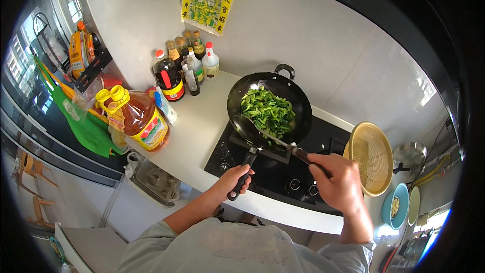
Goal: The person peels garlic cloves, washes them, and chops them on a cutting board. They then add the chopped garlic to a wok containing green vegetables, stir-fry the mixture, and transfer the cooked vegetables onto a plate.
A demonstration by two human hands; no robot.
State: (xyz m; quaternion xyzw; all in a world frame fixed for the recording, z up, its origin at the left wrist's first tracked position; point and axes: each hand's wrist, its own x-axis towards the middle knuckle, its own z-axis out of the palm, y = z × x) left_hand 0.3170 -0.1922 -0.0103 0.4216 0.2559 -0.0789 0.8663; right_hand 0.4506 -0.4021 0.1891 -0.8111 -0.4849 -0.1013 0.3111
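Chopped green leafy vegetables (267,112) lie heaped in a black wok (299,100) on the left side of a black glass cooktop (271,176). My left hand (233,182) grips the wok's long black handle (248,159), on the side towards me. In my right hand (335,180) is a cooking ladle (274,139), held by its brown handle. Its dark bowl rests at the wok's near left wall, beside the greens. The small loop handle (286,70) of the wok points to the wall. Whether a flame burns beneath is hidden.
Left of the cooktop stand a large cooking oil jug (138,121), a soy sauce jug (168,77) and several seasoning bottles (191,72). At the cooktop's right edge is a tan strainer basket (373,159); beyond it are a steel pan (410,153) and a blue bowl (396,204) with pale food.
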